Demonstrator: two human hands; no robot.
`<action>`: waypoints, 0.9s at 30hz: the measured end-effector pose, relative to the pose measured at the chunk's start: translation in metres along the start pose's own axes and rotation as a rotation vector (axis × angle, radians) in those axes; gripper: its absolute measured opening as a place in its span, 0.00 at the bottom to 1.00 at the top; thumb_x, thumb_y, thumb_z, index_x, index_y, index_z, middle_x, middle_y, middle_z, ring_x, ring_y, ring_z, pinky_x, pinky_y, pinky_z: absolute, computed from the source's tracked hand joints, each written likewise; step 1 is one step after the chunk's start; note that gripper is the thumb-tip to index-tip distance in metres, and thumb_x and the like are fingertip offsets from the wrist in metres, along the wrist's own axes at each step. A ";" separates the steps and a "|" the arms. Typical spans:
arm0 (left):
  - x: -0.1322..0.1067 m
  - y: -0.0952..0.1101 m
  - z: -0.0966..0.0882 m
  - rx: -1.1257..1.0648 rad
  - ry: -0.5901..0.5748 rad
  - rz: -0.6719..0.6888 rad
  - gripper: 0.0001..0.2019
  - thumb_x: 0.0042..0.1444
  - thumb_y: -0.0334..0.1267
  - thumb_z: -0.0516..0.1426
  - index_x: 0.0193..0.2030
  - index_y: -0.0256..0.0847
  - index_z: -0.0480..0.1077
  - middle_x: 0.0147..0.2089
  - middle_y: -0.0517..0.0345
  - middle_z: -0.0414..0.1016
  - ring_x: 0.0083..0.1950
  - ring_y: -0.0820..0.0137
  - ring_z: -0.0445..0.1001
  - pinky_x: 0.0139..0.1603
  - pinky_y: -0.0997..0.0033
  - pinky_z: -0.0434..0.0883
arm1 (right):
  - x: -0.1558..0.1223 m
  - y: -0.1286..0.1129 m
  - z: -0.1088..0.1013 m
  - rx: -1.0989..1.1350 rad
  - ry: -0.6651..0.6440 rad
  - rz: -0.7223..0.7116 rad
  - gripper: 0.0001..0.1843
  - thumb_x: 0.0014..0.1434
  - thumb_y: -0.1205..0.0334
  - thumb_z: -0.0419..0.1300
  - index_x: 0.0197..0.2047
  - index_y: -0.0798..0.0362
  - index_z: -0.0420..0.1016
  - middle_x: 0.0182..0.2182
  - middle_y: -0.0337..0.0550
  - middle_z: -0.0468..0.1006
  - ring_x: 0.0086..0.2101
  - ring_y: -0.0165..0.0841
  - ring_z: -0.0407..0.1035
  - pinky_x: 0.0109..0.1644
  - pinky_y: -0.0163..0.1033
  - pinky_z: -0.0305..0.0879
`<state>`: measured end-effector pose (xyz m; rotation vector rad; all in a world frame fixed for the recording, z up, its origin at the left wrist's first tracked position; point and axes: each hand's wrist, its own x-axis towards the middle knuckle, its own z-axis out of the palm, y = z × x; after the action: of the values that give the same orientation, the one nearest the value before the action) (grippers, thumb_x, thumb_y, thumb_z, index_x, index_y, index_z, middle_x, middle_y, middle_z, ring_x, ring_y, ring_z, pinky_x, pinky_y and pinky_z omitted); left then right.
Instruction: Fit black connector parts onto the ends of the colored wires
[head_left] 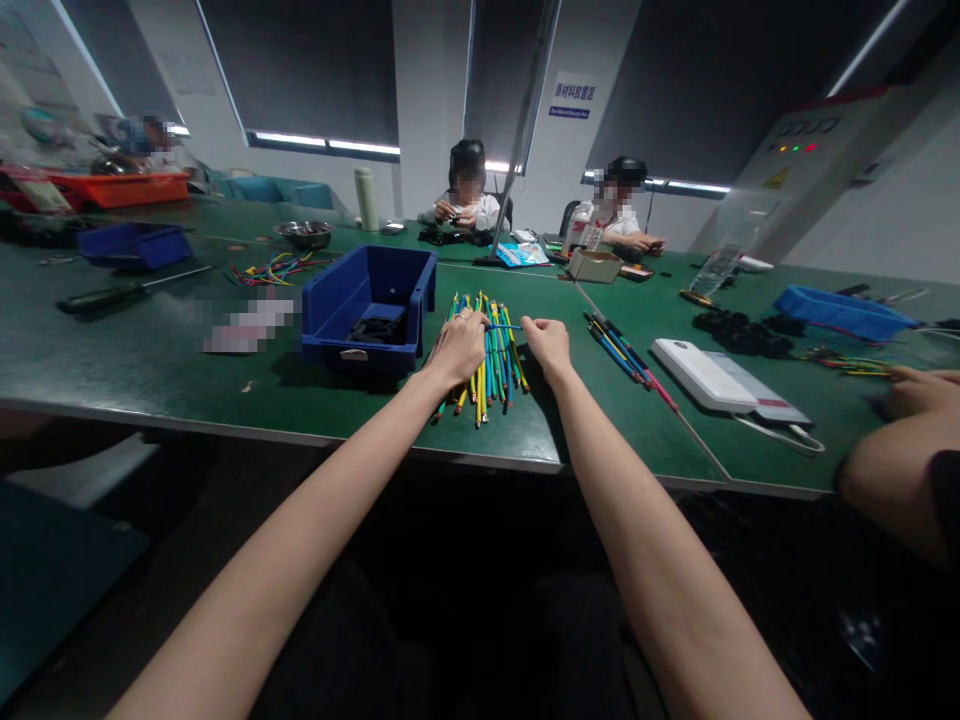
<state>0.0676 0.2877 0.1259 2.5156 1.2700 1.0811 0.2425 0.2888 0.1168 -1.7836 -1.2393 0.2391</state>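
A pile of short yellow, green and blue cables (480, 385) with bare or lugged ends lies on the green table. Over the left part of the pile rests my left hand (459, 348), fingers closed on one end of a blue wire (506, 326). The wire stretches sideways just above the cables. At its other end, my right hand (549, 345) pinches it with thumb and fingers, just to the right of the pile. Whether the wire passes under the cables cannot be seen.
A blue bin (330, 325) with black parts stands left of the pile. To the right lie more cables (619, 350), a white power bank (703, 375) and a phone (772, 390). A co-worker's arm (907, 460) reaches in at far right. A screwdriver (112, 297) lies at left.
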 end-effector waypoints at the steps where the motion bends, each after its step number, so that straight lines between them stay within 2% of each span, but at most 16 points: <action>1: 0.000 0.000 0.001 0.013 -0.011 0.015 0.15 0.63 0.32 0.43 0.47 0.37 0.69 0.47 0.47 0.71 0.50 0.62 0.70 0.54 0.60 0.66 | 0.000 0.000 0.000 -0.002 0.002 0.002 0.20 0.54 0.50 0.53 0.15 0.50 0.59 0.16 0.35 0.56 0.22 0.30 0.51 0.29 0.36 0.48; 5: -0.001 -0.002 0.003 0.049 -0.059 0.045 0.16 0.64 0.33 0.44 0.50 0.38 0.69 0.50 0.47 0.72 0.53 0.60 0.70 0.55 0.57 0.66 | 0.001 0.001 0.001 -0.001 0.001 0.006 0.21 0.54 0.48 0.54 0.16 0.50 0.60 0.16 0.34 0.57 0.22 0.29 0.52 0.29 0.35 0.47; 10: -0.001 -0.004 0.004 -0.003 -0.093 0.081 0.18 0.62 0.29 0.44 0.54 0.40 0.68 0.52 0.49 0.72 0.55 0.61 0.68 0.57 0.56 0.65 | 0.002 0.007 0.003 0.009 -0.019 -0.045 0.22 0.54 0.45 0.53 0.17 0.51 0.62 0.16 0.33 0.57 0.22 0.28 0.53 0.28 0.34 0.47; 14: 0.001 -0.005 0.006 -0.137 0.045 -0.023 0.23 0.60 0.31 0.48 0.63 0.37 0.57 0.58 0.42 0.65 0.59 0.59 0.65 0.61 0.53 0.62 | 0.004 0.012 0.005 0.037 -0.009 -0.058 0.23 0.53 0.42 0.53 0.17 0.51 0.63 0.16 0.33 0.59 0.22 0.28 0.54 0.29 0.34 0.49; 16: 0.002 -0.007 0.007 -0.190 0.099 -0.092 0.24 0.60 0.31 0.48 0.64 0.37 0.54 0.58 0.40 0.63 0.60 0.58 0.65 0.62 0.52 0.62 | 0.005 0.013 0.005 0.057 0.015 -0.054 0.24 0.53 0.41 0.53 0.18 0.51 0.65 0.17 0.34 0.62 0.23 0.28 0.56 0.30 0.34 0.50; 21: 0.004 -0.010 0.008 -0.204 0.094 -0.118 0.16 0.61 0.31 0.46 0.55 0.35 0.63 0.54 0.41 0.66 0.57 0.59 0.68 0.60 0.52 0.64 | 0.006 0.013 0.004 0.093 0.057 -0.055 0.26 0.52 0.38 0.52 0.19 0.52 0.68 0.18 0.36 0.65 0.24 0.29 0.58 0.31 0.35 0.51; 27: 0.005 -0.011 0.005 -0.186 0.115 -0.096 0.11 0.59 0.27 0.49 0.43 0.37 0.71 0.45 0.48 0.68 0.51 0.63 0.70 0.58 0.58 0.66 | 0.005 0.012 0.005 0.113 0.012 -0.095 0.32 0.50 0.30 0.50 0.20 0.53 0.69 0.18 0.35 0.65 0.24 0.29 0.57 0.31 0.35 0.52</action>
<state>0.0656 0.3000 0.1207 2.2631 1.2408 1.2739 0.2493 0.2947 0.1068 -1.6227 -1.2735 0.2388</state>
